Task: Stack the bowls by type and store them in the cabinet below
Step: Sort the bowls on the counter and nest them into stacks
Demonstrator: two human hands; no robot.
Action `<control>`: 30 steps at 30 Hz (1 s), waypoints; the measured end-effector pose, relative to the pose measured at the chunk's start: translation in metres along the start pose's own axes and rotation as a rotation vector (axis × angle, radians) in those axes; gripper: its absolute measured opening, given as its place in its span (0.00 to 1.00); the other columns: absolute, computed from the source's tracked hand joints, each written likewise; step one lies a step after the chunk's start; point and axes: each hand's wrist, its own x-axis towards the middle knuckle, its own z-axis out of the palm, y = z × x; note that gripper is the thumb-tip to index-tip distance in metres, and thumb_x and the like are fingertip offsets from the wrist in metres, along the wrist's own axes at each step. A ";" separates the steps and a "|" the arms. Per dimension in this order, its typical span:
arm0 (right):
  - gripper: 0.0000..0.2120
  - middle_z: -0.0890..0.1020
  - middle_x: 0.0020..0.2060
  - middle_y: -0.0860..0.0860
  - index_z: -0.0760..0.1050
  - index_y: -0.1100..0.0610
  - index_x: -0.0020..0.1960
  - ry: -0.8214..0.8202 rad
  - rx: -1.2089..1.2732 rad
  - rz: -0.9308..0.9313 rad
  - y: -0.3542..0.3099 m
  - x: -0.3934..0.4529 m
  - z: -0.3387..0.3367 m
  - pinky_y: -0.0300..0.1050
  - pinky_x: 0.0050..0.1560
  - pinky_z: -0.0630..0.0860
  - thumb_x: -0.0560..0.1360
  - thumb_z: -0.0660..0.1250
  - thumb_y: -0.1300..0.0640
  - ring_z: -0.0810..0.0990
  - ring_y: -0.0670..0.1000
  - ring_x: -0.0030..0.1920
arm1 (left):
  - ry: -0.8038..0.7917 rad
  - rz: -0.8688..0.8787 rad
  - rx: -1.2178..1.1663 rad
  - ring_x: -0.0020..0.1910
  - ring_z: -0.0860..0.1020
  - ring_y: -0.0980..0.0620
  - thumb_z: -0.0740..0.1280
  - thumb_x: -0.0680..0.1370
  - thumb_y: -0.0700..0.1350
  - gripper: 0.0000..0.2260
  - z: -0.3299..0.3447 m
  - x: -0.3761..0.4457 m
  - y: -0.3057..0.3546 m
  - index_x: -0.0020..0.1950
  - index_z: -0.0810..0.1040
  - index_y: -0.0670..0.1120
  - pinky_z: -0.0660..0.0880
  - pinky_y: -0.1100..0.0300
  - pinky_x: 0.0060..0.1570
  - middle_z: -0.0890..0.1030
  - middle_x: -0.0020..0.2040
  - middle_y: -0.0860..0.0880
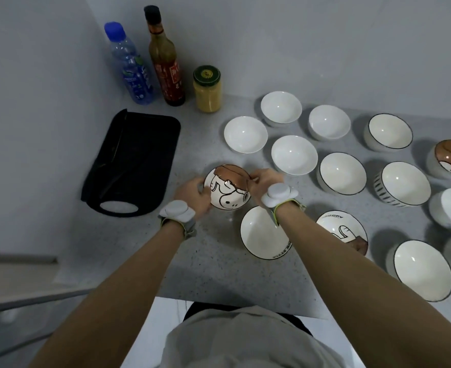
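Both hands, left [192, 193] and right [265, 183], grip the cartoon bowl [227, 187] on the counter [213, 261]

Home kitchen: speckled grey countertop [213, 264], many ceramic bowls [293, 154] laid out, sauce bottle [166, 65], water bottle [130, 66], condiment jar [207, 89], black cutting board [137, 160].
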 end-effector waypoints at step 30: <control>0.09 0.84 0.40 0.54 0.82 0.52 0.47 0.164 0.166 -0.042 0.095 -0.099 -0.020 0.41 0.42 0.74 0.75 0.64 0.52 0.79 0.57 0.44 | 0.003 0.014 -0.205 0.26 0.81 0.51 0.63 0.79 0.44 0.12 0.058 -0.123 0.030 0.61 0.80 0.47 0.80 0.60 0.30 0.83 0.32 0.44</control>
